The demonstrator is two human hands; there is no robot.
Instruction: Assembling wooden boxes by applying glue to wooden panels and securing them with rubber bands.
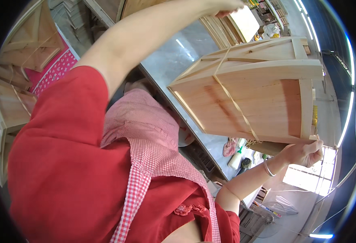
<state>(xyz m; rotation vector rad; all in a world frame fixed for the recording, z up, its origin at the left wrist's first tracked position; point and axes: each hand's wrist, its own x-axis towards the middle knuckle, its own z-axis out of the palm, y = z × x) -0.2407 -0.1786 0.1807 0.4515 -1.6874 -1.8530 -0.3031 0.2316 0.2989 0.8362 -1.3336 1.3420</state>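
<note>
Pale wooden box [271, 101], blotchy red-brown in spots, yellowish band [233, 101] across it, sits on the grey desk [172, 52], right side. Right grip [306, 154] looks pressed together just beside it; left grip [228, 7] blurry, can't tell.

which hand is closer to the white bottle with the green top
Right. The right hand is to the right of the bottle, by a corner of the wooden box; the left hand is farther off, at the picture's top edge.
</note>
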